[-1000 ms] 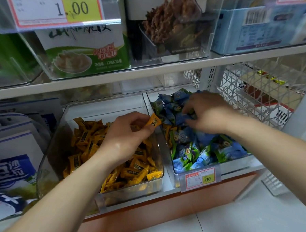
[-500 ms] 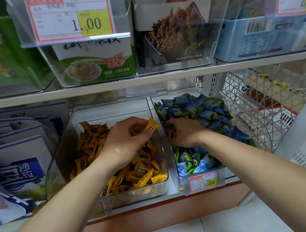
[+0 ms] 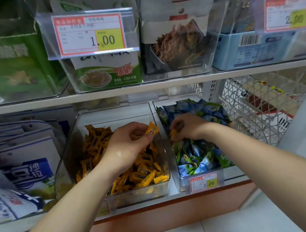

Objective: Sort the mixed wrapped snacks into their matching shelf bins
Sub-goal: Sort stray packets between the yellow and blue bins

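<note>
The left hand point(image 3: 129, 143) is pinching a yellow wrapped snack point(image 3: 152, 130) above the clear bin point(image 3: 67, 154) holding the yellow pile point(image 3: 145, 170). The right hand point(image 3: 187, 128) is curling its fingers round a second yellow snack point(image 3: 173, 133) inside the neighbouring bin point(image 3: 180, 177), among the blue and green snacks point(image 3: 196, 153).

The wide bin point(image 3: 66, 155) at 6 o'clock and the narrow bin point(image 3: 179, 175) at 4 o'clock were clear, smooth plastic. The yellow snacks point(image 3: 145, 170) and the blue and green snacks point(image 3: 196, 157) had shiny, crinkled film wrappers. The shelf point(image 3: 114, 96) looked like smooth white painted metal. At 3 o'clock, the basket point(image 3: 246, 110) was white plastic lattice.
</note>
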